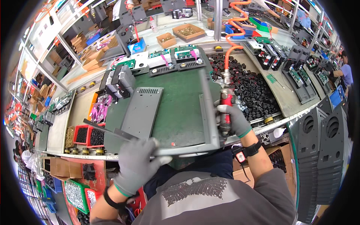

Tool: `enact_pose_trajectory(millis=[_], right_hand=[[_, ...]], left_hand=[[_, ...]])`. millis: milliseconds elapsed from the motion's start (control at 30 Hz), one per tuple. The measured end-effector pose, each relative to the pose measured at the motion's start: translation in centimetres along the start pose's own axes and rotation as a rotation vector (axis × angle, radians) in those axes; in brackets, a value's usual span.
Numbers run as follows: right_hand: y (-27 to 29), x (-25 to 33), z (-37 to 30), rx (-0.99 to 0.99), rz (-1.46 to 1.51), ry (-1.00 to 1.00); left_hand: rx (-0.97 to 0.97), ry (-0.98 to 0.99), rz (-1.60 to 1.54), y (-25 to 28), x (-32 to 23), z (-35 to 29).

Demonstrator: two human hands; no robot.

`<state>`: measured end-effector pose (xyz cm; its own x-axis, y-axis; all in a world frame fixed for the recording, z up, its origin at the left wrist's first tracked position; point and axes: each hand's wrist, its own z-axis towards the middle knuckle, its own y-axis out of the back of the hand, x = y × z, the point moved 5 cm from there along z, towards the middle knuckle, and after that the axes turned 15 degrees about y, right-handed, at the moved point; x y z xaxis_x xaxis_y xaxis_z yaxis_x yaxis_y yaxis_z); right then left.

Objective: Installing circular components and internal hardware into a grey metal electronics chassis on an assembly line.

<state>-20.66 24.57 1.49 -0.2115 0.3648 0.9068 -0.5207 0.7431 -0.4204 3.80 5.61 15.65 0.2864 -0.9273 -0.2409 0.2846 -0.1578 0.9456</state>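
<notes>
My left hand (pixel 138 161), in a grey glove, is closed on the near left corner of a grey metal frame (pixel 187 149). The frame is tilted above the bench's near edge and partly blurred. My right hand (pixel 235 119), also gloved, is wrapped round a red air screwdriver (pixel 226 100), held upright just right of the frame's side bar. An orange coiled hose (pixel 229 56) runs up from the tool. A flat grey metal panel (pixel 143 111) with slots along its far end lies on the green work mat (pixel 180 101), beyond my left hand.
Finned heat sinks (pixel 122 81) and green circuit boards (pixel 186 52) line the mat's far side. Many small black parts (pixel 249 88) are heaped at the right. Red bins (pixel 96 137) stand at the left. Stacked grey panels (pixel 332 146) lean at the far right. A co-worker (pixel 344 71) is beyond.
</notes>
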Motion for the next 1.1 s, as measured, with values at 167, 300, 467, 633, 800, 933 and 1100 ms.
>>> enact_pose_trajectory(millis=[167,300,467,633,800,933,1100], right_hand=[[0.7,4.9,-1.9,-0.015,-0.12,0.199],[1.1,6.7,-4.2,-0.017,-0.166,0.193],[0.4,5.5,-6.2,0.028,-0.42,0.336],[1.7,3.0,-10.0,-0.141,0.098,0.047],[0.3,1.3,-10.9,-0.09,0.143,-0.064],[-0.5,1.2,-10.2,-0.041,-0.029,-0.029],[0.6,1.9,-9.0,0.082,-0.121,-0.044]], left_hand=[[-0.157,-0.289,0.146,4.9,-9.0,5.7],[-0.072,-0.437,0.334,1.2,-15.6,8.0],[-0.406,-0.84,-0.074,-1.4,-15.3,4.8],[-0.121,-0.509,0.04,-2.1,-1.6,-1.1],[0.129,0.379,0.248,-4.3,10.7,-4.8],[-0.095,0.114,0.074,-7.2,12.4,-1.9],[0.176,0.193,-0.38,-11.2,12.6,1.7]])
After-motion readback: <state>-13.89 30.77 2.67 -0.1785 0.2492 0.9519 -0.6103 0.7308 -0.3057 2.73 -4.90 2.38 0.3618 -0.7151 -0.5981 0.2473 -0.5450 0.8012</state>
